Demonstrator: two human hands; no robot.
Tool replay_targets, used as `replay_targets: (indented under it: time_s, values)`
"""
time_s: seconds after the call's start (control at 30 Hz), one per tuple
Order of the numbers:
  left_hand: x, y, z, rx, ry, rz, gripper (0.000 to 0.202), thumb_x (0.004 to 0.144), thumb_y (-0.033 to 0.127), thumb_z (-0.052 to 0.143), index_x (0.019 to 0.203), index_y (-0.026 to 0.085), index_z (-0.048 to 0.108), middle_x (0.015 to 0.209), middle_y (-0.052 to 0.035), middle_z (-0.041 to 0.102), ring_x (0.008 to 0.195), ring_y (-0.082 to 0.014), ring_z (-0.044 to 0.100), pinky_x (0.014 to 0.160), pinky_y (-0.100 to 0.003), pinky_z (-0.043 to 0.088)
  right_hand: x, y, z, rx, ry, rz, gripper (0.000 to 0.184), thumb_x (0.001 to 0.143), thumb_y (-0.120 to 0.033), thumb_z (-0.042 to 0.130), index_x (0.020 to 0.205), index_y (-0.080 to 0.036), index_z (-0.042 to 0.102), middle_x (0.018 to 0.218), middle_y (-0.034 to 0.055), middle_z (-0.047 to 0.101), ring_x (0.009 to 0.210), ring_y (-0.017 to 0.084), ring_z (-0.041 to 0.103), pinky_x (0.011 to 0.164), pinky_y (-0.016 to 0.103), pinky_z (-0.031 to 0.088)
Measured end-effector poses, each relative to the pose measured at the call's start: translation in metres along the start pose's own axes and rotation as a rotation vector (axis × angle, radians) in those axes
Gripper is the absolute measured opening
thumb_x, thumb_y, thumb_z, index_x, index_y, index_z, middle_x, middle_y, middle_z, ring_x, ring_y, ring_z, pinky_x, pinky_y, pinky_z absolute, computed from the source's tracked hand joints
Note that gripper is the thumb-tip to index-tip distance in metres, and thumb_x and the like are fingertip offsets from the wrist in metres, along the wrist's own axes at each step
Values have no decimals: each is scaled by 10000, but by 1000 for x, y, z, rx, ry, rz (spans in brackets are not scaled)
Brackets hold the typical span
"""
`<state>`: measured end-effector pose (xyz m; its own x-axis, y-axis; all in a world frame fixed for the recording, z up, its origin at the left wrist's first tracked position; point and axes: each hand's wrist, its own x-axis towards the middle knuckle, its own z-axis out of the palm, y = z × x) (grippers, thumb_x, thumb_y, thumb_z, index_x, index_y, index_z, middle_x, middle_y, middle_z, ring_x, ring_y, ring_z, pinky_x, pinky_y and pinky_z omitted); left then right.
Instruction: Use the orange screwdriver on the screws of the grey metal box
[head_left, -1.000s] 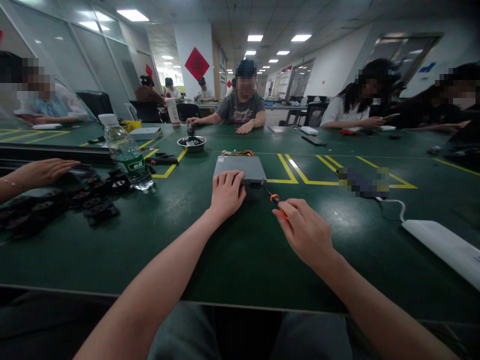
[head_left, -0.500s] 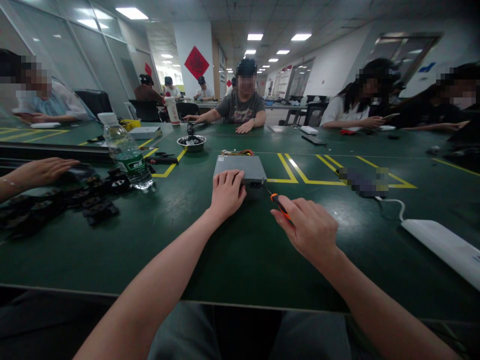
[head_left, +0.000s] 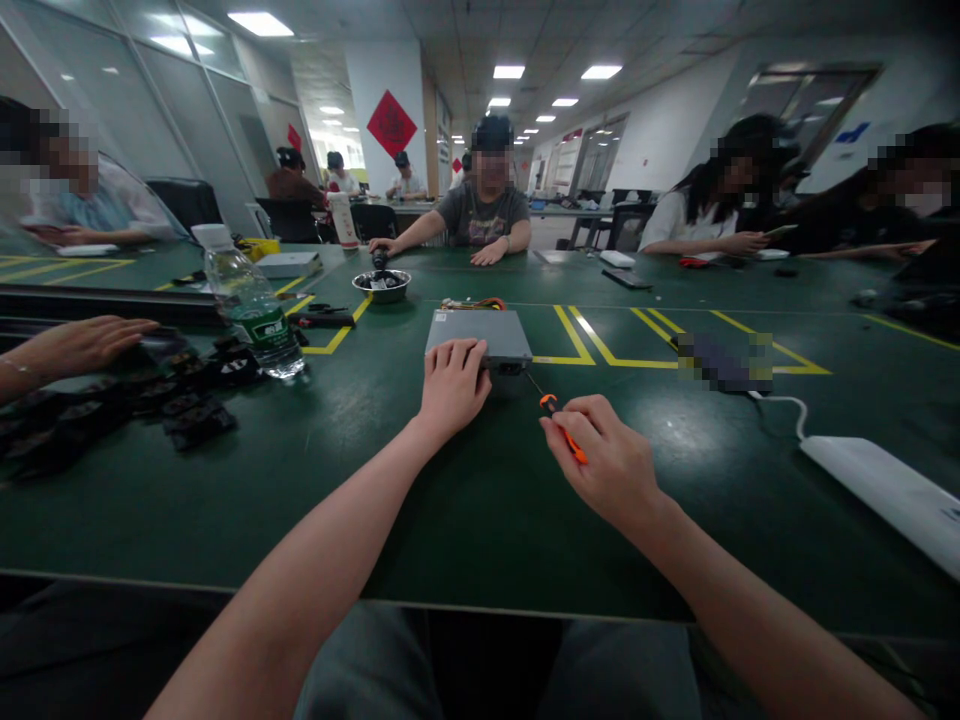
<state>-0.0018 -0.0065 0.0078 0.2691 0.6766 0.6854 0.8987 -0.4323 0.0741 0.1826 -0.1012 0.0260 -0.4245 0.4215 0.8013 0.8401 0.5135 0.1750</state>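
Screwdriver [head_left: 550, 403] in curled fingers [head_left: 595, 414] of right hand [head_left: 619, 465]

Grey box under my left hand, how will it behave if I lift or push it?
The grey box looks stiff, given its flat faces and crisp edges. Lying low and flat on the green table, it would probably slide rather than tip. The coloured wires at its far side look thin, so they may flop when lifted.

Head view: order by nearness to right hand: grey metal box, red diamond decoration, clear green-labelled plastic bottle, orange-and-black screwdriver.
1. Orange-and-black screwdriver: held in right hand.
2. Grey metal box: ahead-left, left hand touching it.
3. Clear green-labelled plastic bottle: farther left.
4. Red diamond decoration: on background pillar.
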Motion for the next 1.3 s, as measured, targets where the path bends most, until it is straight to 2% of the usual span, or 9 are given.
replay_targets:
  time_s: [0.13, 0.33, 0.4, 0.5, 0.6, 0.87, 0.97, 1.13, 1.3]
  values:
    - [0, 0, 0, 5, 9, 11, 369, 841, 262, 447, 1203, 196, 466, 1201, -75, 513, 1131, -250, 401, 957, -401, 287, 0, -1, 0, 24, 4, -35, 46, 795, -127, 526, 810, -144, 486, 801, 68, 550, 742, 134, 529, 641, 231, 448]
    - [0, -1, 1, 9, 17, 17, 370, 838, 263, 449, 1201, 192, 468, 1198, -73, 514, 1121, -251, 403, 950, -403, 290, -3, -1, -3, 47, -35, 48, 68, 815, -134, 482, 881, -150, 489, 932, 104, 574, 866, 170, 548, 745, 286, 459]
    - [0, -1, 2, 9, 14, 15, 370, 837, 264, 451, 1200, 194, 468, 1199, -74, 514, 1122, -252, 403, 953, -404, 287, -1, 0, -5, -7, -49, 83, 110, 825, -221, 501, 901, -142, 497, 900, 97, 591, 810, 170, 567, 692, 268, 452]
    - [0, -1, 1, 10, 8, 11, 372, 839, 267, 450, 1203, 195, 465, 1201, -77, 511, 1122, -253, 403, 953, -407, 287, 1, 0, -8, -132, -102, 175, 235, 847, -381, 478, 887, -152, 511, 664, 16, 582, 554, 126, 537, 491, 221, 359]
    - [0, -1, 0, 12, 4, 12, 375, 839, 266, 449, 1207, 194, 462, 1201, -78, 511, 1120, -252, 404, 950, -407, 289, 1, -2, -8, -181, -117, 230, 231, 882, -366, 418, 884, -155, 512, 553, -30, 531, 444, 92, 476, 426, 210, 257]
    - [0, 0, -2, 16, 2, 16, 368, 841, 264, 449, 1202, 193, 465, 1201, -75, 513, 1123, -246, 403, 953, -400, 291, -4, -9, -7, -131, -121, 54, 61, 826, -121, 465, 826, -152, 517, 838, 73, 585, 741, 155, 518, 653, 257, 409]
    - [0, 0, -1, 16, 10, 12, 367, 839, 265, 453, 1198, 196, 469, 1197, -75, 514, 1119, -247, 407, 949, -401, 294, -2, -7, -8, -109, -92, 53, 77, 820, -125, 479, 863, -158, 533, 959, 96, 572, 817, 171, 511, 708, 284, 423]
    - [0, 0, 0, 11, 9, 9, 377, 833, 257, 456, 1206, 197, 464, 1200, -79, 514, 1125, -253, 405, 947, -404, 294, 4, -4, -5, -95, -44, 130, 118, 853, -249, 478, 900, -152, 526, 845, 67, 550, 676, 127, 509, 522, 220, 393]
    - [0, 0, 0, 9, 7, 10, 370, 840, 265, 449, 1204, 198, 466, 1203, -80, 513, 1126, -253, 406, 953, -408, 288, 2, -6, -2, -18, -16, -41, 163, 806, -92, 477, 964, -124, 503, 914, 96, 587, 821, 165, 530, 719, 279, 452]
